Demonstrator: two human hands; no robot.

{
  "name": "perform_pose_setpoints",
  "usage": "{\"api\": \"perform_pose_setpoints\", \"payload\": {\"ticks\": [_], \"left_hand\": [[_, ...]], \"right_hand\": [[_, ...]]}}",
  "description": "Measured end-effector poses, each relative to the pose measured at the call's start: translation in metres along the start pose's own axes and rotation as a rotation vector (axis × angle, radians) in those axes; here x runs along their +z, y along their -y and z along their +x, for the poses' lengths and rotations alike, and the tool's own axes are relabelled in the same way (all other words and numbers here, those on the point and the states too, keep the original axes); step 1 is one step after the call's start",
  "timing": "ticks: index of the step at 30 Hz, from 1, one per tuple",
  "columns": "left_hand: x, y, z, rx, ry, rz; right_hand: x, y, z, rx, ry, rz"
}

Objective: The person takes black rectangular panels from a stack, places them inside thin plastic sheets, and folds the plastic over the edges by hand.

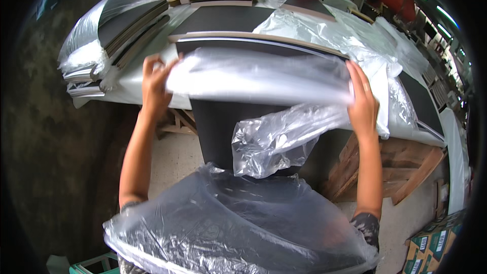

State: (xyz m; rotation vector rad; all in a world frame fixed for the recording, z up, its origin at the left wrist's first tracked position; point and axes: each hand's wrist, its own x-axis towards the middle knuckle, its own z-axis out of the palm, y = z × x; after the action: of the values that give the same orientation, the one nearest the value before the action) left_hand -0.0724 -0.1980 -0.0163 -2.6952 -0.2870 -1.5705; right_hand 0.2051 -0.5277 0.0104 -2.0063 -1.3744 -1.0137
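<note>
Left hand (153,83) and right hand (362,102) grip clear plastic sleeve (258,78), fingers closed on its ends; dark board (223,122) beneath, overhanging desk (129,89).

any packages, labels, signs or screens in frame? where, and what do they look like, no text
Cardboard cartons: lower right on the floor, boxy, green and white print with small white label patches.
Clear plastic bag: centre, stretched between left hand and right hand over a dark flat panel.
Wrapped panel stack: upper left on the table, dark boards in clear film.
No signs or screens visible.
</note>
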Motion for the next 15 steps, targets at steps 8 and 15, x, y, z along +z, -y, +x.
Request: {"api": "perform_pose_setpoints", "payload": {"ticks": [8,15], "left_hand": [[-0.055,-0.035,-0.023,0.029,-0.248,-0.076],[-0.075,-0.019,0.008,-0.681,0.652,-1.285]], "right_hand": [[-0.054,0.035,-0.101,-0.182,-0.326,0.003],[-0.066,-0.023,-0.109,0.598,-0.079,1.205]]}}
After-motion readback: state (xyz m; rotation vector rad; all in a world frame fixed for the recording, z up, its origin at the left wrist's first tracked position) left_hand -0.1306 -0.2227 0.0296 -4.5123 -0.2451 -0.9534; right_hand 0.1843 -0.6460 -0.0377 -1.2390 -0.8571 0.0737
